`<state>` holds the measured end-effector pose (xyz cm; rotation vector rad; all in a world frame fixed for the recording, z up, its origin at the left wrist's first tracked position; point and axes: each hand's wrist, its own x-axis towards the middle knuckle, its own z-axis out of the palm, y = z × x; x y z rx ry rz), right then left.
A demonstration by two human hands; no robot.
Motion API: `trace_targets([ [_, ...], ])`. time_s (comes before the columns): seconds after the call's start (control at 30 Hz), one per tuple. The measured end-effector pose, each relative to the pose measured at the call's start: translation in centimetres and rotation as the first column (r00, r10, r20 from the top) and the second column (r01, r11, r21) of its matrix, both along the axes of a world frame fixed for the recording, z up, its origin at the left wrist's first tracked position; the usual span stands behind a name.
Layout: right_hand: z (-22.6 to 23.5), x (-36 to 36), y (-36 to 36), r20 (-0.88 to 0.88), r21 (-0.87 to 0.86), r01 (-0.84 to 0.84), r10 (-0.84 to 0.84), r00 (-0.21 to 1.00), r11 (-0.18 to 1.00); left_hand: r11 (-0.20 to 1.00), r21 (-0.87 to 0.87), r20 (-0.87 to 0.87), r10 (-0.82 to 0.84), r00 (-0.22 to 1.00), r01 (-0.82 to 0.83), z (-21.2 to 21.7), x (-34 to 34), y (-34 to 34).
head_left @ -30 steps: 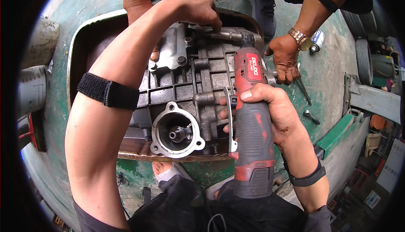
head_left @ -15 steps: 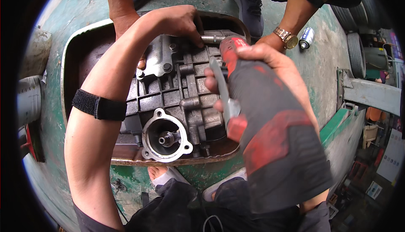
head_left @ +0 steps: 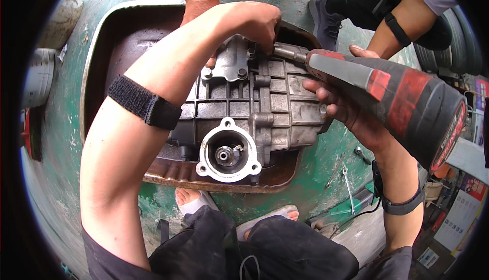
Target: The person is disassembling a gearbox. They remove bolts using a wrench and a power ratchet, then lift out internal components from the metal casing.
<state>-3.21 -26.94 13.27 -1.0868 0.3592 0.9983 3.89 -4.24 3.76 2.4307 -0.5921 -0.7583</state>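
A red-and-black cordless power wrench (head_left: 407, 89) with a grey lever is in my right hand (head_left: 356, 114), whose fingers curl beneath its body. From its head a silver socket (head_left: 290, 51) points left, toward the far side of a grey gearbox housing (head_left: 270, 109). My left hand (head_left: 257, 22) reaches over the housing, its fingers bent down beside the socket's tip; what they hold is hidden. A silver bracket (head_left: 229, 61) with bolts sits on the housing, near a co-worker's hand (head_left: 201, 7). Closer to me is the housing's round flanged opening (head_left: 228, 122).
The housing lies in a rusty metal tray (head_left: 204, 180). A co-worker's other arm (head_left: 402, 22) comes in behind the wrench. Wrenches (head_left: 348, 185) lie on the green floor at right, near a green metal beam (head_left: 351, 206). Tyres (head_left: 458, 40) stand at far right, a white bucket (head_left: 38, 78) at left.
My right hand has swung the wrench's rear end up and to the right and rolled it, so the lever faces up. My view has shifted; the housing sits farther right in it.
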Motion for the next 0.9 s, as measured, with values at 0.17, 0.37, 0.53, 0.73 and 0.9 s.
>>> trace_targets([
  [0.17,-0.8,0.0,-0.7,0.109,0.078,0.013,-0.021,0.994,0.997,0.931,-0.36,0.196,0.017,0.98,0.056,3.7,-2.5,-0.5],
  [0.37,-0.4,0.5,-1.4,0.199,0.165,0.02,-0.054,0.978,0.986,0.667,-0.692,0.553,0.241,0.798,0.278,6.3,-6.8,-1.4],
  [0.53,-1.0,2.4,-2.5,0.252,-0.08,-0.206,0.22,0.942,0.975,0.668,-0.659,0.69,0.353,0.632,0.347,7.8,-5.1,-3.9],
  [0.73,-3.0,4.6,-5.6,0.358,-0.926,0.231,0.89,0.281,0.299,0.622,-0.743,0.592,0.436,0.678,0.248,8.4,-5.5,-5.6],
  [0.9,-8.0,5.5,-5.4,0.482,-0.82,0.306,0.872,-0.088,0.484,0.892,-0.44,0.725,0.286,0.626,0.103,7.1,-5.1,-4.1],
])
